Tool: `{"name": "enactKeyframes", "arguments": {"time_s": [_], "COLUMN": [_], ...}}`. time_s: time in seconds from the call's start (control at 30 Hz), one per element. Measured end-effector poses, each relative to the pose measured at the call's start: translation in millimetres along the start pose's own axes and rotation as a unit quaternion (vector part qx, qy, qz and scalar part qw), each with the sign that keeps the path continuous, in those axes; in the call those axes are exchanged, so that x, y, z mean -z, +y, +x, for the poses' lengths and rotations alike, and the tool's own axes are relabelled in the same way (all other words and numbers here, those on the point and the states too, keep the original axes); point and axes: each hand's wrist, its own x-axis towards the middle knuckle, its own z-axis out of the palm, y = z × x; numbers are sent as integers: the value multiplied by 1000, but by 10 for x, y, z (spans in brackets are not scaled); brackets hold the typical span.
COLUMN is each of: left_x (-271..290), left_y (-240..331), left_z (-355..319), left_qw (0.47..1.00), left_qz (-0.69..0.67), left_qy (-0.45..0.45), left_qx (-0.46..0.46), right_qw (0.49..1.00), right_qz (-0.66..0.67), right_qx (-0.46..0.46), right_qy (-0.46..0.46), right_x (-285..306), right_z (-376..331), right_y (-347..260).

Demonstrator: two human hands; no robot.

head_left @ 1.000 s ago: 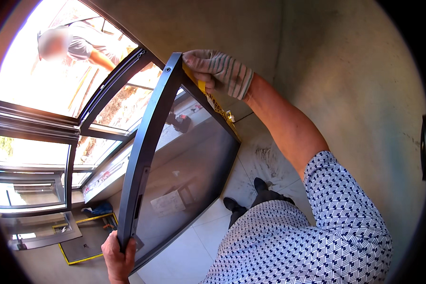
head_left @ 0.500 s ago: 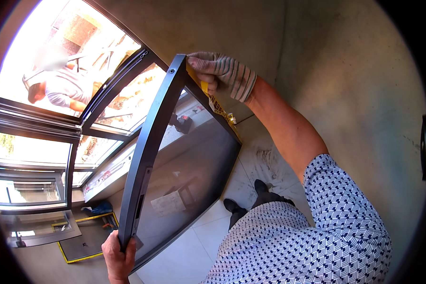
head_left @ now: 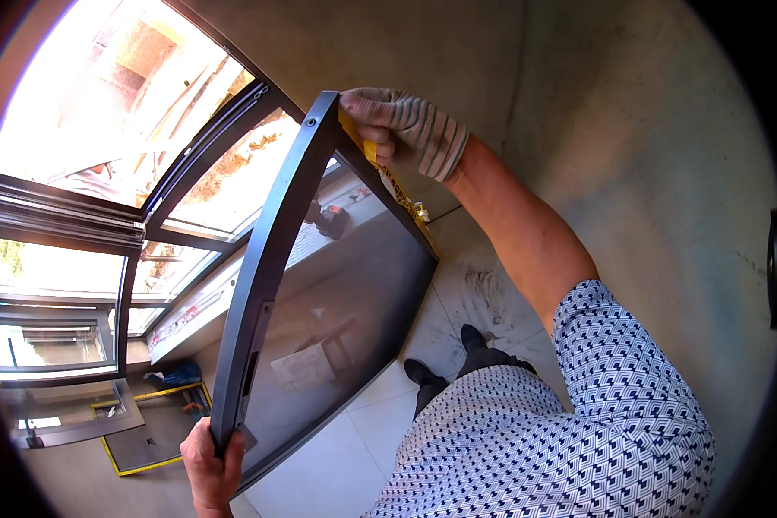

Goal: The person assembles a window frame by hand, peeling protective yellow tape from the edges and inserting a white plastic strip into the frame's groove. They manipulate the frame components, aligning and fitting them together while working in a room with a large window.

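Observation:
A dark grey framed window sash [head_left: 266, 233] is held tilted in front of me. Whether its dark, see-through panel is glass or mesh I cannot tell. My bare left hand [head_left: 209, 470] is closed around the lower end of the frame's near edge, just below a slotted lock plate [head_left: 255, 358]. My right hand [head_left: 406, 129], in a striped work glove, grips the upper corner. Yellow tape with dark print [head_left: 388, 186] hangs along the edge beneath those fingers. Part of the right fingers is hidden behind the frame.
Dark window frames [head_left: 138, 229] with bright openings stand on the left. Through the panel shows a power drill [head_left: 326, 219] on a white ledge. Another yellow-edged panel [head_left: 160, 432] lies at lower left, beside a blue item [head_left: 179, 374]. Pale floor tiles [head_left: 363, 440] lie below.
The sash and both hands have shifted slightly left and up. The person outside the window has dropped mostly out of sight. Both grips stay the same.

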Motion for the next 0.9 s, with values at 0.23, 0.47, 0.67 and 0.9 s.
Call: {"name": "enactKeyframes", "arguments": {"time_s": [0.23, 0.47, 0.67, 0.9], "left_x": [2, 5, -12, 2], "left_y": [18, -32, -21, -2], "left_z": [30, 29, 60, 50], "left_qw": [1000, 1000, 1000, 1000], "left_qz": [-16, -6, -19, -12], "left_qy": [1, 1, 2, 4], "left_qx": [8, 2, 1, -4], "right_qw": [1000, 996, 900, 793], "right_qz": [20, -52, -337, -479], "right_qx": [-3, 41, 176, 303], "right_qy": [13, 53, 213, 225], "right_x": [5, -62, -240, -231], "right_z": [27, -61, -154, -100], "right_y": [45, 72, 26, 69]}}
